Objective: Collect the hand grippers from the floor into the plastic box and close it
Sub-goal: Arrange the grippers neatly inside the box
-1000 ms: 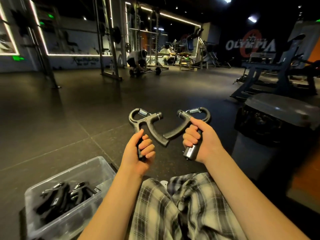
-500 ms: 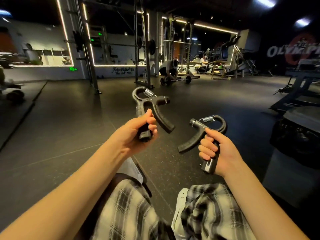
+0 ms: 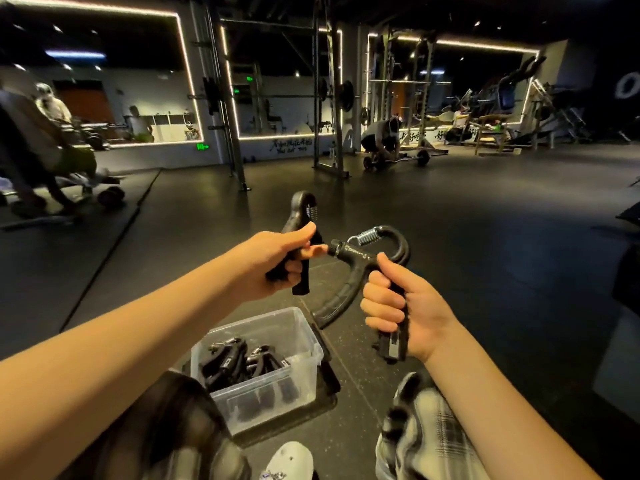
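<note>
Grips first hand gripper (image 3: 300, 216) in left hand (image 3: 277, 265), fingers curled round handle, at 12 o'clock of plastic box (image 3: 298, 332). Grips second hand gripper (image 3: 349, 255) in right hand (image 3: 405, 306), fist closed on handle, at 1 o'clock of box. Inside open box: further hand grippers (image 3: 239, 355).

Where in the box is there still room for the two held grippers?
Bare room lies along the box by its far and right walls. The stored grippers crowd its left and near part. Floor further right is bare too.
</note>
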